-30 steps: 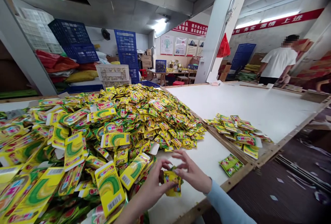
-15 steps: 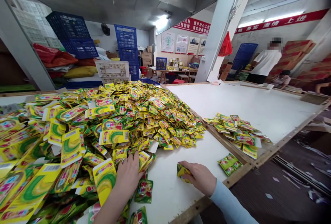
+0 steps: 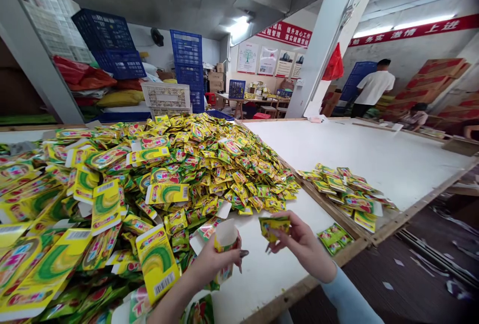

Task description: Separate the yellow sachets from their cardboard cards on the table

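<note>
My left hand is closed around a small yellow-green carton with its white top flap raised. Beside it, my right hand pinches a small yellow and green candy packet just above the white table. A short gap separates the packet from the carton. To the left spreads a big heap of packets, mixed with flat yellow cartons. A green packet lies near the front edge, partly hidden by my left forearm.
Right of a wooden divider lies a small pile of cartons. A sheet of green packets rests by the table's wooden edge. Blue crates and white crates stand behind. A person in a white shirt is at the back right.
My left hand has come away from the heap toward me with a carton in it. My right hand has raised the packet off the table. The person at the back has moved left.
</note>
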A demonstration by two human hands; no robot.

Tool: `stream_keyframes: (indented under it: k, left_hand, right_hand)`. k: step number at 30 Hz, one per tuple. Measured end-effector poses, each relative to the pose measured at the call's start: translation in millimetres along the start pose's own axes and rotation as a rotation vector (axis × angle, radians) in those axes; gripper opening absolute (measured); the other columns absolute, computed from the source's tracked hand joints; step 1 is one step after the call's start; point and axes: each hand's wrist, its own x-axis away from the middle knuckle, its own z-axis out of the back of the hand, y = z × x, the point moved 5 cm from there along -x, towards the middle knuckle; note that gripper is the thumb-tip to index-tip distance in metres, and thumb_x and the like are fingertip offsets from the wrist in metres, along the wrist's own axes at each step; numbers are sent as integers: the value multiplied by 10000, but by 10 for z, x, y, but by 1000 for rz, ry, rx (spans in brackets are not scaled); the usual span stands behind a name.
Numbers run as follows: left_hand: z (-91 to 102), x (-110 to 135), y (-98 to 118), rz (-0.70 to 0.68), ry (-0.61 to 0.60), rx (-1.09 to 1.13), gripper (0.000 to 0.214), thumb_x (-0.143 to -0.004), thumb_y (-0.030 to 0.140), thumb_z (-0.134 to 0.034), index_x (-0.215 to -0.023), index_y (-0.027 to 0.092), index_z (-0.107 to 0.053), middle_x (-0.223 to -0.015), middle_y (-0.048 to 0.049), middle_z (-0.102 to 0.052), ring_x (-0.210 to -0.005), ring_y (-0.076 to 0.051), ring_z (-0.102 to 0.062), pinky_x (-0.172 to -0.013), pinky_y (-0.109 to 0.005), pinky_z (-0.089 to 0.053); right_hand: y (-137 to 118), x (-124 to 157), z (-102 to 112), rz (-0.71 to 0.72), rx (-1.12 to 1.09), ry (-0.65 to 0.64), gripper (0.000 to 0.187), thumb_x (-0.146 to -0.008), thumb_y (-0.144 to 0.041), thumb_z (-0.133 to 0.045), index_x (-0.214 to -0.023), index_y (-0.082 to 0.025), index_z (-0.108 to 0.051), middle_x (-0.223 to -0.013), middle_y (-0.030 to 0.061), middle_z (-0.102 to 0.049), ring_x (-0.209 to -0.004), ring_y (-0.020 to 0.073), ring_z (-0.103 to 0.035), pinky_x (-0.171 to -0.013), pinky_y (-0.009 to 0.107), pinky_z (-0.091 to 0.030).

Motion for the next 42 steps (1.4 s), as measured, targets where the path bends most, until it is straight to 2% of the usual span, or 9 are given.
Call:
stream_keyframes:
  k: [2, 4, 10, 21, 27, 30, 33, 38, 42]
  left_hand:
    - [-89, 4, -65, 35, -10, -22, 268, -627, 307, -713, -684, 161, -495, -589, 48, -491, -535, -88, -477, -525, -219, -423]
    - [-150, 14, -106, 59, -49, -54, 260, -619, 285, -719, -668, 159, -498, -568, 50, -498, -521, -83, -466, -520, -217, -408]
    - [-164, 38, -106, 85, -118, -136, 200, -597, 197, -699, -604, 147, -506, -525, 50, -503, -509, -87, -464, -507, -218, -377]
    - [-272, 99, -192, 209, -238, -286, 219, -568, 167, -680, -715, 165, -518, -563, 70, -537, -494, -86, -485, -471, -202, -380]
    - [-299, 101, -159, 216, -291, -228, 256, -564, 179, -677, -754, 179, -505, -566, 84, -517, -509, -87, -491, -493, -202, -390]
    - [-294, 108, -163, 208, -300, -243, 238, -553, 139, -662, -731, 177, -508, -562, 93, -505, -502, -68, -451, -475, -181, -347]
    - [-273, 103, -202, 173, -274, -262, 274, -543, 85, -628, -769, 180, -506, -614, 89, -517, -544, -72, -460, -494, -175, -363]
    - [-325, 133, -272, 133, -381, -208, 773, -511, 39, -625, -1208, 248, -365, -868, 48, -575, -665, -99, -534, -582, -192, -422]
    - [-318, 153, -234, 86, -381, -305, 1140, -526, 100, -695, -1390, 287, 26, -1148, -47, -551, -974, -200, -558, -824, -305, -447]
  right_hand:
    - [-156, -57, -67, 73, -267, 56, 255, -824, -365, -551, -999, -225, -428, -819, 7, -568, -553, 129, -610, -509, 297, -534]
    - [-241, -106, -192, 145, -297, 80, 214, -787, -336, -607, -929, -220, -496, -883, 11, -523, -513, 86, -562, -455, 250, -505]
    - [-299, -95, -396, 211, 263, -18, 63, -806, -243, -582, -834, -192, -607, -858, 30, -500, -756, 141, -514, -580, 221, -452]
    - [-384, 2, -483, 171, 911, -394, 123, -745, -115, -534, -816, -179, -611, -831, 32, -560, -659, 137, -548, -599, 235, -417]
    - [-326, -28, -351, 148, 529, -331, 119, -760, -131, -558, -864, -169, -602, -845, 26, -573, -643, 99, -560, -553, 179, -435]
    - [-275, 5, -387, 211, 611, -334, 115, -774, -124, -550, -712, -167, -636, -732, 10, -568, -612, 101, -543, -566, 186, -413]
    - [-293, 87, -480, 258, 723, -441, 214, -778, -77, -478, -783, -191, -658, -786, 22, -618, -710, 135, -580, -635, 212, -418]
    - [-288, 225, -571, 211, 457, -664, 327, -670, -81, -533, -967, -172, -633, -892, 35, -637, -644, 118, -569, -572, 193, -448]
    - [-61, 222, -330, 81, 197, -482, 178, -774, -291, -577, -795, -138, -666, -757, 44, -644, -609, 121, -582, -528, 199, -465]
